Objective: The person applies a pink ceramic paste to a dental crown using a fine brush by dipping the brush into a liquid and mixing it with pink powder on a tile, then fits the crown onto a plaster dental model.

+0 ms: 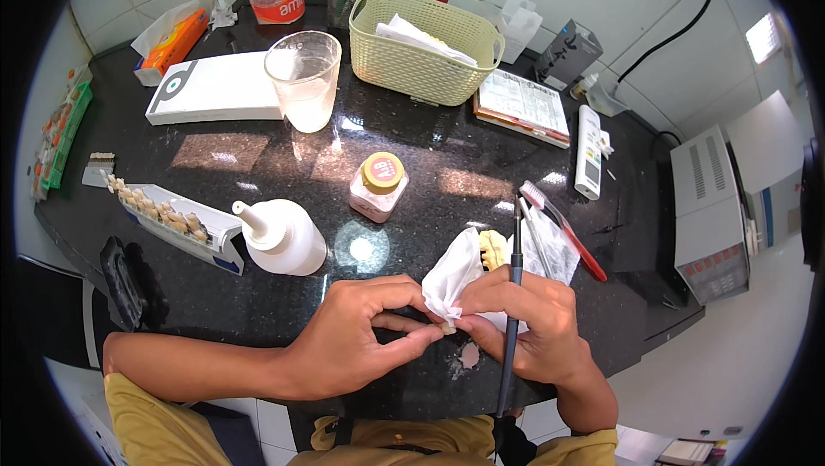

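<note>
My left hand (365, 333) is closed, thumb and fingertips pinching a small cream tooth-like piece (449, 328). Meeting it there, my right hand (528, 320) presses a crumpled white tissue (453, 268) against that piece. A slim dark pen-like tool (514, 294) with a thin tip also rests in the right hand, its tip pointing away from me. Just beyond the tissue lies a yellowish dental model (493, 249), partly hidden. On the counter below the fingers is a small pink smear of paste or powder (468, 356).
A white squeeze bottle (284, 238), a tooth-shade rack (185, 223) and a gold-lidded jar (378, 187) stand left of my hands. To the right lie a red toothbrush (567, 229) and a remote (589, 152). Farther back are a plastic cup (302, 79) and a green basket (421, 70).
</note>
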{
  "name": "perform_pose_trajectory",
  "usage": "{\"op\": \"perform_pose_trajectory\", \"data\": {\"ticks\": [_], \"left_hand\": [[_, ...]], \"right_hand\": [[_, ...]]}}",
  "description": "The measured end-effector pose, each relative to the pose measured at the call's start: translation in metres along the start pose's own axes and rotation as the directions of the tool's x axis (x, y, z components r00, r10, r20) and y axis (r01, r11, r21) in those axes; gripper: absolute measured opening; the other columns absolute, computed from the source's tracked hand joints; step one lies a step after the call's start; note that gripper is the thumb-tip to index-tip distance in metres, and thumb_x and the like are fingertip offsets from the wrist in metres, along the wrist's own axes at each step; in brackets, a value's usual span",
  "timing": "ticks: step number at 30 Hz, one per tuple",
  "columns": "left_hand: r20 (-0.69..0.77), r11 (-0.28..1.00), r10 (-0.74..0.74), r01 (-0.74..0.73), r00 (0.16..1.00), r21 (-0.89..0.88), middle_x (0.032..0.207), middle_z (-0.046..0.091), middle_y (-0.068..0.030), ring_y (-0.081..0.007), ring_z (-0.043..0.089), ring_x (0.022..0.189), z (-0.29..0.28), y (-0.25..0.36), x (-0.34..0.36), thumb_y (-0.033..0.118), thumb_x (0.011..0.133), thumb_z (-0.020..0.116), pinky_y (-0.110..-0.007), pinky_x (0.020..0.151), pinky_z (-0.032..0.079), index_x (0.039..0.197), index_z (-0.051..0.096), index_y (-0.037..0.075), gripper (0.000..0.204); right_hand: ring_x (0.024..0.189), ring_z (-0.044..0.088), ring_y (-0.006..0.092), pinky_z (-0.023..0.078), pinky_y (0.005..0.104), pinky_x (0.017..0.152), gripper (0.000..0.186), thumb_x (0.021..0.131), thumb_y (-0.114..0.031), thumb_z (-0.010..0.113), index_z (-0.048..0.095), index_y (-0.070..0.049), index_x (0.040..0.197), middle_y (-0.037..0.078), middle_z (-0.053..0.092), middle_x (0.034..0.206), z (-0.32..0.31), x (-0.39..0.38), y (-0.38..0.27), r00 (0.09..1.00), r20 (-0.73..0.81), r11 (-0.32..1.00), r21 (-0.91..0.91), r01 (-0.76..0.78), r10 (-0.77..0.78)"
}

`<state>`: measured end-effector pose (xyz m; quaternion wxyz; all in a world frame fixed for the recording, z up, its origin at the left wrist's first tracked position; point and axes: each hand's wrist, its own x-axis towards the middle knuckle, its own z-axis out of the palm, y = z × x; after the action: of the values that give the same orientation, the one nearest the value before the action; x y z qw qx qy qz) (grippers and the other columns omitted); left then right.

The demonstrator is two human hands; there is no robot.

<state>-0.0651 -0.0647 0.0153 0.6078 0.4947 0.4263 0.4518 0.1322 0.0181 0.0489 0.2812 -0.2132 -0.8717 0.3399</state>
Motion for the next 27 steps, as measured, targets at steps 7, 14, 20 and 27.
{"op": "perform_pose_trajectory", "data": {"ticks": [7,14,20,27], "left_hand": [[-0.013,0.999,0.031,-0.031,0.999,0.011,0.107,0.064,-0.0144,-0.0178,0.066,0.098,0.002,0.003,0.0,-0.003,0.085,0.066,-0.024,0.086,0.056,0.101,0.066,-0.005,0.016],[-0.017,0.873,0.414,-0.392,0.91,0.291,0.092,0.07,-0.011,-0.0264,0.069,0.096,0.003,0.001,-0.001,-0.007,0.075,0.073,-0.034,0.081,0.055,0.091,0.07,0.0,0.018],[-0.029,0.841,0.469,-0.436,0.883,0.322,0.094,0.07,-0.0113,-0.0268,0.068,0.098,0.0,0.002,-0.005,-0.006,0.074,0.074,-0.035,0.084,0.054,0.092,0.07,0.0,0.019],[-0.048,0.834,0.496,-0.46,0.867,0.305,0.094,0.068,-0.0098,-0.0231,0.067,0.092,0.0,0.001,-0.005,-0.002,0.079,0.07,-0.033,0.079,0.053,0.092,0.068,0.0,0.014]], "right_hand": [[0.066,0.066,0.0207,0.051,0.0284,0.059,0.015,0.08,-0.005,0.074,0.067,0.002,0.092,0.012,0.068,0.08,-0.001,-0.001,0.001,0.968,-0.233,0.991,-0.08,-0.11,0.088],[0.065,0.052,0.0101,0.041,0.0233,0.058,0.036,0.099,-0.028,0.044,0.058,0.004,0.105,0.008,0.055,0.078,-0.018,-0.013,0.008,0.938,-0.341,0.997,0.004,-0.072,0.069],[0.07,0.054,0.0047,0.041,0.0186,0.062,0.019,0.084,-0.002,0.066,0.053,0.003,0.097,0.004,0.058,0.08,-0.022,0.029,-0.022,0.894,-0.423,0.978,0.194,-0.073,0.151],[0.061,0.053,0.004,0.042,0.0216,0.052,0.014,0.088,-0.013,0.063,0.065,0.001,0.092,0.001,0.061,0.071,-0.013,0.14,-0.022,0.945,-0.324,0.996,0.066,0.057,-0.033]]}}
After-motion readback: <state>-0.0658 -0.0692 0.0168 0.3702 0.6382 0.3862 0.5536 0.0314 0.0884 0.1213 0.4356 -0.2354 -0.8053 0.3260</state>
